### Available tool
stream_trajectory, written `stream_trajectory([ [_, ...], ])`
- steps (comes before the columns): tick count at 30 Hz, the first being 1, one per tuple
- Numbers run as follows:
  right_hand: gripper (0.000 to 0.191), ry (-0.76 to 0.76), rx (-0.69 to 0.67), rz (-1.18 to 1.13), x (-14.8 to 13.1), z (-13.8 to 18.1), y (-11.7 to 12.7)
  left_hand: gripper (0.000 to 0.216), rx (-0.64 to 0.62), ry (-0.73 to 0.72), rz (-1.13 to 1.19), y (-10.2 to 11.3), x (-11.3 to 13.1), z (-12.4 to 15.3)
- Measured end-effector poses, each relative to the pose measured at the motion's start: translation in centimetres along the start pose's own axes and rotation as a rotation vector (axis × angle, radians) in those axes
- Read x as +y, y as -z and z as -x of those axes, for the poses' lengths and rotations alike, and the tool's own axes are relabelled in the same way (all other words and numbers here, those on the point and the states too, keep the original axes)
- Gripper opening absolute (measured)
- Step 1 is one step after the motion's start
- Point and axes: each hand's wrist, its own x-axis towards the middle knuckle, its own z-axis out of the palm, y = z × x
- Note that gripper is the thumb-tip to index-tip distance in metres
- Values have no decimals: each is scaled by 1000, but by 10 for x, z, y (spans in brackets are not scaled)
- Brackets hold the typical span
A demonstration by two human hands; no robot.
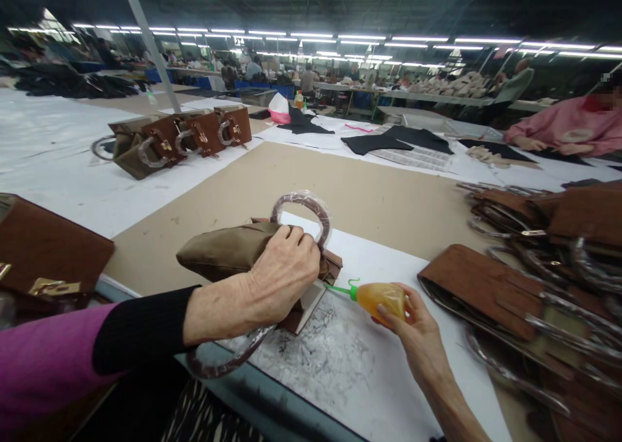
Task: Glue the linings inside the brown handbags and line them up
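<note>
My left hand (284, 273) is closed on a handbag (228, 251) that lies tipped on its side, its olive lining facing left. One plastic-wrapped round handle (301, 202) rises behind my fingers; the other hangs over the table edge below my wrist. In my right hand (413, 325) is a squeeze bottle (381, 301) of amber liquid, held sideways. Its green nozzle points left, the tip at or very near the bag's brown edge by my left fingers. Whether the tip touches cannot be made out.
Several brown handbags (490, 286) are piled at the right, and another bag (53, 254) stands at the near left. Further bags (194, 131) stand in a row at the back left. Dark scraps (311, 338) litter the white sheet. A person in pink (573, 124) works at the far right.
</note>
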Motion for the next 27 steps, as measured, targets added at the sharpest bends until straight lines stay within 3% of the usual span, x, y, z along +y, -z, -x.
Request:
stream_trajectory([
  [14, 53, -161, 6, -154, 15, 6, 9, 25, 40, 73, -23, -5, 10, 10],
  [27, 52, -199, -3, -207, 6, 17, 1, 27, 78, 55, -56, -12, 9, 10],
])
